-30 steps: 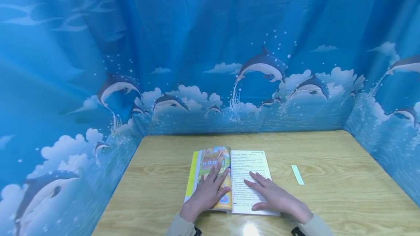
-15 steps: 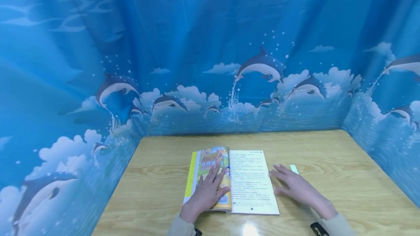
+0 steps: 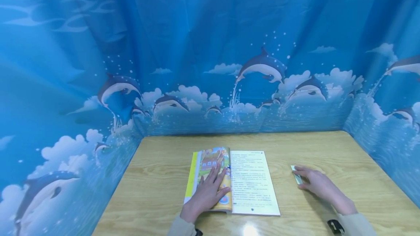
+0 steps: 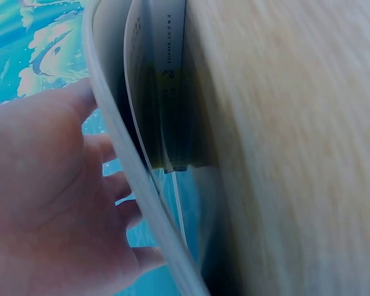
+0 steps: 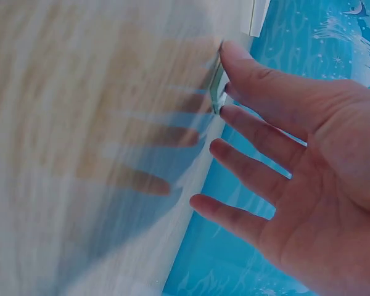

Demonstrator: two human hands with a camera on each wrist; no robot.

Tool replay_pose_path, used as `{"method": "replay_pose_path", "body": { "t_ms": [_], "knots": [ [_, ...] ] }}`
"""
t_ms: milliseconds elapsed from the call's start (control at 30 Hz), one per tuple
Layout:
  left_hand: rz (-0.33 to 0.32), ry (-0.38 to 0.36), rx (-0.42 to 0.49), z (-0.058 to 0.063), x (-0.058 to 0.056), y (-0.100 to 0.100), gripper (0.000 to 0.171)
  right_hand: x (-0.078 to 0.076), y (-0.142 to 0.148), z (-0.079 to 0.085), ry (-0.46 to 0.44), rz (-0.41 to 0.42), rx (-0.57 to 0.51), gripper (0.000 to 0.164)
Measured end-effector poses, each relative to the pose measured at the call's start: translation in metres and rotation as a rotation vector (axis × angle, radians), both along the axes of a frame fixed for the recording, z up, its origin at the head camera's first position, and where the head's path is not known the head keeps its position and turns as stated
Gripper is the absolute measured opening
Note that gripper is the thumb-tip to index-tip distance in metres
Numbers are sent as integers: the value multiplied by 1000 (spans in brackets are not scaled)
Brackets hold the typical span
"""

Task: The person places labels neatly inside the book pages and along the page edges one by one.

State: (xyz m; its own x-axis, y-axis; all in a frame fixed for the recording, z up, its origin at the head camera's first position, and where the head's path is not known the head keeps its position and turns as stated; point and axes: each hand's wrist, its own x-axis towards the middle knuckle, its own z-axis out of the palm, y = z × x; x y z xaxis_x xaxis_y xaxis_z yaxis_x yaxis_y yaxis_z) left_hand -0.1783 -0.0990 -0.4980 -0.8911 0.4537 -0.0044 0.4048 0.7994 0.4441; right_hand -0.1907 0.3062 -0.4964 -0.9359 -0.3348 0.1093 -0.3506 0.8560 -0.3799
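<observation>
An open book (image 3: 252, 185) lies on the table, a colourful picture page on its left side and a printed text page on its right. My left hand (image 3: 206, 192) rests flat on the picture page, fingers spread. In the left wrist view, that hand (image 4: 49, 197) lies along the book's curved page edge (image 4: 126, 148). To the right of the book, my right hand (image 3: 323, 188) pinches a narrow pale green strip (image 3: 296, 175) at the table surface. Thumb and fingertips meet the strip (image 5: 217, 86) in the right wrist view, with the other fingers extended; its material is unclear.
Both hands and the book are on a light wood-grain table (image 3: 157, 177). A blue curtain (image 3: 197, 46) printed with dolphins and clouds stands along the table's back and sides. A bright light reflection shows near the front edge.
My right hand has lifted off the text page and moved right to the pale green strip, its thumb and fingers now at it. The left hand and the book have stayed in place.
</observation>
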Motion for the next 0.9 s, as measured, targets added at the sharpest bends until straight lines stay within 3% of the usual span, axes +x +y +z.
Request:
{"method": "replay_pose_path", "body": {
  "t_ms": [267, 633, 900],
  "knots": [
    [-3, -10, 26, -2, -1, -1, 71, -7, 0, 0, 42, -5, 40, 48],
    [-13, -1, 21, -3, 1, -2, 72, -10, 0, 1, 33, -42, 37, 46],
    [-10, 7, 23, -1, 2, -3, 73, -14, -3, 0, 52, -57, 31, 29]
  ]
}}
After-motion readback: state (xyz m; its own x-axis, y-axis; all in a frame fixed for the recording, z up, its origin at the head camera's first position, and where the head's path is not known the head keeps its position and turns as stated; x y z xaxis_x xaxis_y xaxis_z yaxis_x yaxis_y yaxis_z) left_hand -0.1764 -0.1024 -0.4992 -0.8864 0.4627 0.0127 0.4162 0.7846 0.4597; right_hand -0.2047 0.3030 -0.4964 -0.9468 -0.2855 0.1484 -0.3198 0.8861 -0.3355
